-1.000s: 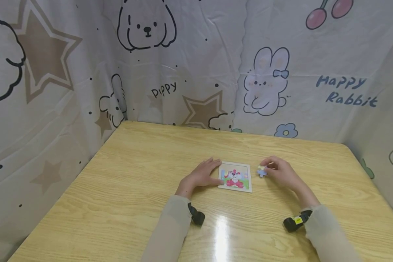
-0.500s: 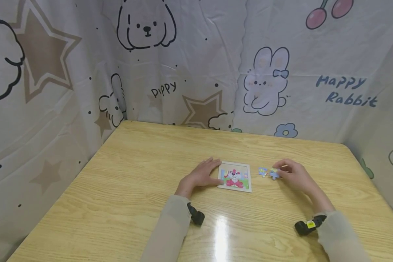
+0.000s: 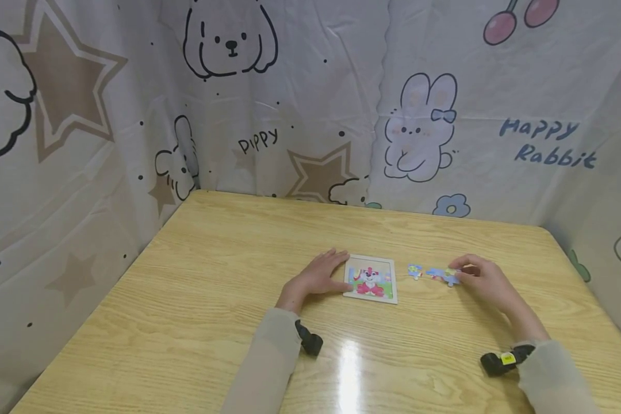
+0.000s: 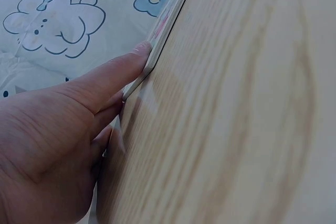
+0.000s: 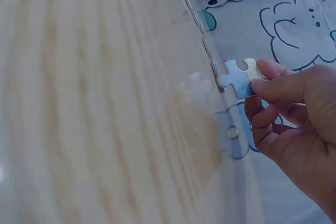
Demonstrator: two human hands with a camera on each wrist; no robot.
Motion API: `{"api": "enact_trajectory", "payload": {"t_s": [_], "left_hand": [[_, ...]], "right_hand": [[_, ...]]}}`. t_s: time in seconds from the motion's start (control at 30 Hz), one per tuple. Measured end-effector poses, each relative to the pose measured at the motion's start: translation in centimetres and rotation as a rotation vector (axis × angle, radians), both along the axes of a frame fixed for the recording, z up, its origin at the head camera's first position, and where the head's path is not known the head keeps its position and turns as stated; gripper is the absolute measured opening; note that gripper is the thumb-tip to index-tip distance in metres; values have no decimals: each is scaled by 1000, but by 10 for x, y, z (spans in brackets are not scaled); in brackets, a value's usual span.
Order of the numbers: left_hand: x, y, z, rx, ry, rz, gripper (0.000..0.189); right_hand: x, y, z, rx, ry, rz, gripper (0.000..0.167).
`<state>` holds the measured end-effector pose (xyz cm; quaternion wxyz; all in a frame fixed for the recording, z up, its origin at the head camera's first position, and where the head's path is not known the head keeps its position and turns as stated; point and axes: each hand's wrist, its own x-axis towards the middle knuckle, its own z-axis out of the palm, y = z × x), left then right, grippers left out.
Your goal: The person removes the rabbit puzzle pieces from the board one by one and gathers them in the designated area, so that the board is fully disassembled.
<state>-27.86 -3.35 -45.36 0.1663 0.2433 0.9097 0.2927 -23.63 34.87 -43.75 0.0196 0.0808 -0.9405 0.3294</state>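
Observation:
A small square jigsaw tray (image 3: 370,299) lies on the table, with a pink and white cartoon animal picture filling its lower part and a bare strip along the top. My left hand (image 3: 318,276) rests along its left side, fingers extended at the upper corner and thumb on the lower rim. The left wrist view has that thumb (image 4: 118,70) pressing the tray's edge (image 4: 167,31). My right hand (image 3: 489,280) pinches a blue and yellow puzzle piece (image 5: 240,78) between thumb and fingers. Beside that piece is another blue puzzle piece (image 3: 434,273), overlapping it in the head view.
A loose blue and yellow puzzle piece (image 3: 414,270) lies just right of the tray. The wooden table (image 3: 186,322) ends at a printed curtain (image 3: 310,115) behind and at both sides.
My right hand has moved right, away from the tray, with the pinched piece. Two other puzzle pieces have come into sight to its left. The left hand and tray stay in place.

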Motion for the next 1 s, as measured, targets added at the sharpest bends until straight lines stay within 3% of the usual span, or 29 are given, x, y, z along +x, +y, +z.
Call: {"api": "enact_trajectory", "payload": {"t_s": [0.5,1.0], "left_hand": [[-1,-1,-1,-1,9,-18,80],[-1,-1,-1,7,5,-11,80]], "right_hand": [[7,17,-1,17,26,-14,16],[-5,15,-6,70,-44,7,20]]}}
